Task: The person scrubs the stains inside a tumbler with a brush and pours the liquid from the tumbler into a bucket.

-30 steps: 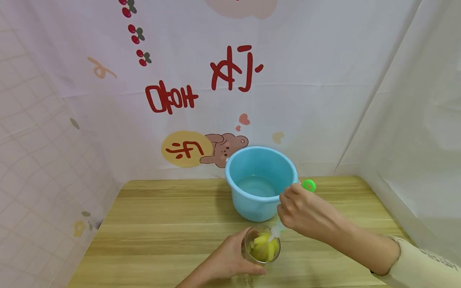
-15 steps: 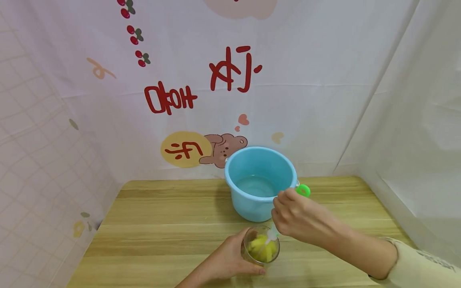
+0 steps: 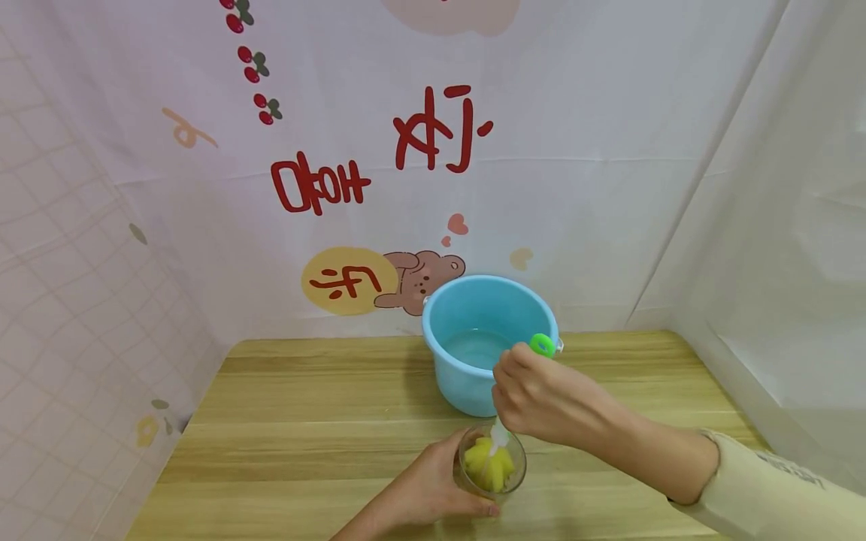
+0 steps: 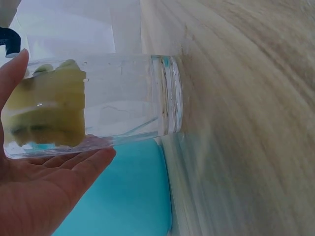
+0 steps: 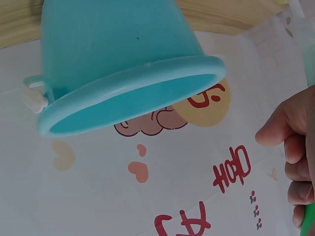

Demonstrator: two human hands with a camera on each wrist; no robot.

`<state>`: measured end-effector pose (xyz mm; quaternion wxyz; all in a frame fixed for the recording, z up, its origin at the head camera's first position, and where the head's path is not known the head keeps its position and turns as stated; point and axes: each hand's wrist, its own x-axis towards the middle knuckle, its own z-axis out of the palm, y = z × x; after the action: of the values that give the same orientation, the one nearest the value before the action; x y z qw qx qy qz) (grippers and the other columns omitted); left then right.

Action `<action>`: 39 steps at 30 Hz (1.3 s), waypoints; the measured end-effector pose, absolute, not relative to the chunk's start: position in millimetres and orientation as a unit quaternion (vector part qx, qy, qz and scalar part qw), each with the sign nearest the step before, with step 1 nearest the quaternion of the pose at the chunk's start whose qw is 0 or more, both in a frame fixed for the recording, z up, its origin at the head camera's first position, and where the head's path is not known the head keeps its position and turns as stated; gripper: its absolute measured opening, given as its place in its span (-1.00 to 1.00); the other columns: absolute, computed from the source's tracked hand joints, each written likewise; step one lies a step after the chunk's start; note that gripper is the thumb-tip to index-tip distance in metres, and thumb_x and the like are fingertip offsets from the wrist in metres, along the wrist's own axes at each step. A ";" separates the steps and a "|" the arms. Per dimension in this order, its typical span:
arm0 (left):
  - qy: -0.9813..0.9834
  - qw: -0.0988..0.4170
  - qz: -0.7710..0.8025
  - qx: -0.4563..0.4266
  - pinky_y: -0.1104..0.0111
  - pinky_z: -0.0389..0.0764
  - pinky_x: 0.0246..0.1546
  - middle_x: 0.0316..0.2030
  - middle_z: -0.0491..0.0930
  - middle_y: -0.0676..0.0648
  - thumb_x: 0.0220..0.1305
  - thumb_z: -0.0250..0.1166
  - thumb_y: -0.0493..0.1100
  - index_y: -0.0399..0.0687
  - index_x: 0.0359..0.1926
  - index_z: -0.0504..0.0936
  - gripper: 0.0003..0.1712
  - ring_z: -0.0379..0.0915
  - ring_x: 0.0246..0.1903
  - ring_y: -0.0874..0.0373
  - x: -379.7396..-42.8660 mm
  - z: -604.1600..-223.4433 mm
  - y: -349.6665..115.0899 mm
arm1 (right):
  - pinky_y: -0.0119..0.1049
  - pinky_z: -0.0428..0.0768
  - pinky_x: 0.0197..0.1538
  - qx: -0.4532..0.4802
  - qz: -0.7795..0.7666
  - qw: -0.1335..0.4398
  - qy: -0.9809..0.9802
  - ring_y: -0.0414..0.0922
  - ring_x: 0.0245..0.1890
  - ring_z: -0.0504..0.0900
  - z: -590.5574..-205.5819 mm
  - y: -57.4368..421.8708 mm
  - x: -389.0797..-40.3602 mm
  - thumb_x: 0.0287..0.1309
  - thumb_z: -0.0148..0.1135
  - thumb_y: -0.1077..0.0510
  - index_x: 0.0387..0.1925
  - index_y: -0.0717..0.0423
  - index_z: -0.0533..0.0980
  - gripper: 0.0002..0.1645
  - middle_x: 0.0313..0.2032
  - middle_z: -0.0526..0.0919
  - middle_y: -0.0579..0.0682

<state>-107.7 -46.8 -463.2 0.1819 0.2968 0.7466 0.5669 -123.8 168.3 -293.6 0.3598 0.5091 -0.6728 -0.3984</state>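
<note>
My left hand [image 3: 433,481] holds a clear drinking glass [image 4: 120,101] from its left side, thumb and fingers spread around it. The glass stands upright on the table. Inside its upper part sits the yellow sponge head [image 4: 49,108] of a cup brush, well above the glass bottom. My right hand [image 3: 541,391] grips the brush handle above the rim. The handle's green ring end [image 3: 542,346] sticks out behind the fist, and its white neck [image 3: 498,436] runs down to the sponge. In the right wrist view, curled fingers [image 5: 298,167] wrap the handle, mostly cut off by the frame edge.
A light blue bucket [image 3: 467,391] with water [image 3: 476,347] in its bottom stands just behind the glass, partly covered by my right hand. The wooden table [image 3: 304,421] ends at a printed white cloth [image 3: 575,188]; more cloth hangs on both sides.
My right hand has moved left, and the green handle end has swung left with it. The sponge has shifted inside the glass. My left hand and the glass stay in place.
</note>
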 end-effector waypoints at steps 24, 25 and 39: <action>0.753 0.204 0.566 0.267 0.39 0.50 0.20 0.11 0.59 0.26 0.03 0.71 0.00 0.23 0.39 0.44 -0.07 0.51 0.11 0.33 -105.1 -460.5 -45.7 | -0.21 0.22 -0.23 0.472 -0.364 0.300 -0.745 -0.08 -0.57 0.22 -284.9 185.7 -148.0 -0.06 0.35 0.29 -0.75 0.01 0.24 -0.55 -0.72 0.26 -0.05; 0.754 0.204 0.564 0.267 0.39 0.50 0.21 0.12 0.59 0.26 0.03 0.71 0.01 0.23 0.39 0.44 -0.07 0.51 0.11 0.33 -105.3 -460.8 -45.7 | -0.21 0.23 -0.23 0.471 -0.360 0.297 -0.748 -0.08 -0.57 0.22 -284.7 188.2 -147.5 -0.06 0.35 0.29 -0.74 0.01 0.23 -0.55 -0.72 0.25 -0.05; 0.766 0.188 0.549 0.278 0.34 0.49 0.24 0.11 0.59 0.26 0.02 0.71 0.04 0.27 0.28 0.50 -0.18 0.48 0.14 0.32 -107.1 -464.0 -45.5 | -0.26 0.20 -0.31 0.495 -0.303 0.312 -0.752 -0.09 -0.58 0.11 -282.5 207.9 -127.8 0.04 -0.06 0.49 -0.72 0.10 0.15 -0.62 -0.69 0.13 -0.03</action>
<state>-107.1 -45.5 -464.0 0.1877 0.2776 0.7655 0.5493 -127.8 207.9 -282.5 0.3116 0.4954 -0.7522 -0.3027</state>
